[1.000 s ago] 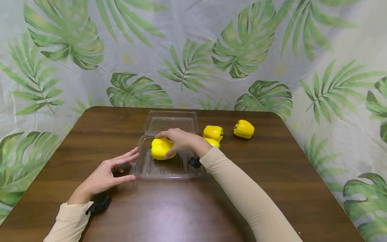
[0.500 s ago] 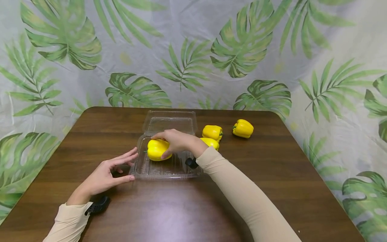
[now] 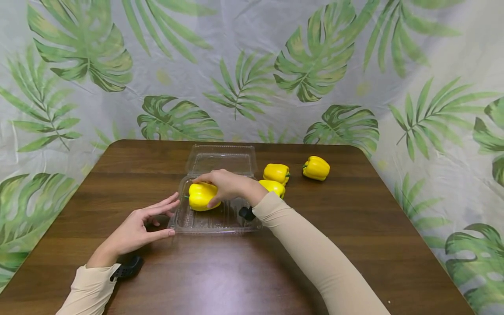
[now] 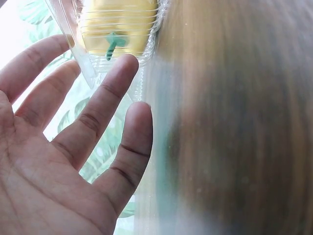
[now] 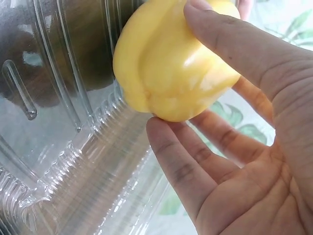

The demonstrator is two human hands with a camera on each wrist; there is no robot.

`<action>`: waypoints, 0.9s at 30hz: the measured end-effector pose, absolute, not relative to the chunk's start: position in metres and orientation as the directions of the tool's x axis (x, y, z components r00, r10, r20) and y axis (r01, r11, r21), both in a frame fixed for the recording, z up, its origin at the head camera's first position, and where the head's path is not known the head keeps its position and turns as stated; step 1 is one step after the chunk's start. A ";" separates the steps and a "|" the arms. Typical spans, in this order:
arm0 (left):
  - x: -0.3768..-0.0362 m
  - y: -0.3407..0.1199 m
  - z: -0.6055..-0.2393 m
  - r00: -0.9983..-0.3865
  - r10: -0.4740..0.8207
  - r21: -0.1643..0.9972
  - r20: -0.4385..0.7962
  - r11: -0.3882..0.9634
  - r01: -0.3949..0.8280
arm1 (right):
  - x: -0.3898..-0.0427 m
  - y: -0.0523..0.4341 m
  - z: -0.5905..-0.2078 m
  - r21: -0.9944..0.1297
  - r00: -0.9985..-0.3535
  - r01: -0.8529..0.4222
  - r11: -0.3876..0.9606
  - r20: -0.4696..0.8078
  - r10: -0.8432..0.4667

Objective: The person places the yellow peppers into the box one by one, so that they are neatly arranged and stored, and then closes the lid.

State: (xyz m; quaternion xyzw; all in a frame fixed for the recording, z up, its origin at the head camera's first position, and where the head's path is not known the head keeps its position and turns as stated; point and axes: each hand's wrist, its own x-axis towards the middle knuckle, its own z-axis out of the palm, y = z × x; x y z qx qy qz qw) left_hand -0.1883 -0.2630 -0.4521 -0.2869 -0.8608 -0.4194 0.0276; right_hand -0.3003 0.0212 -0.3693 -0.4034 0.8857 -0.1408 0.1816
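A yellow bell pepper (image 3: 200,197) lies on its side in the left half of a clear plastic clamshell container (image 3: 220,225), its green stem toward the left wall. My right hand (image 3: 230,186) grips it, thumb on the near side and fingers on the far side, as the right wrist view also shows. My left hand (image 3: 143,227) is spread beside the container's left edge with fingers extended. In the left wrist view its fingertips (image 4: 128,63) are at the clear wall, behind which the pepper's green stem (image 4: 115,43) shows; whether all of them touch cannot be told.
The container's lid (image 3: 220,159) is folded back flat on the dark wooden table (image 3: 334,245). Right of the container lie a yellow pepper (image 3: 275,188) partly hidden by my right arm, a second pepper (image 3: 276,173) behind it, and a third pepper (image 3: 316,168) farther right.
My right hand has moved left and slightly nearer with the pepper, toward the container's left wall. The left hand, the container and the other peppers have stayed put.
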 end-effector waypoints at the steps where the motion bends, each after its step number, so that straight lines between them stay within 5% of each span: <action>1: -0.188 -0.263 -0.452 -0.834 0.471 0.706 0.289 0.483 0.518 | -0.300 0.021 -0.369 -0.392 -0.609 -0.665 0.635 -0.208 -0.766; 27: -0.186 -0.262 -0.450 -0.835 0.468 0.700 0.289 0.491 0.518 | -0.299 0.036 -0.360 -0.393 -0.616 -0.664 0.636 -0.194 -0.763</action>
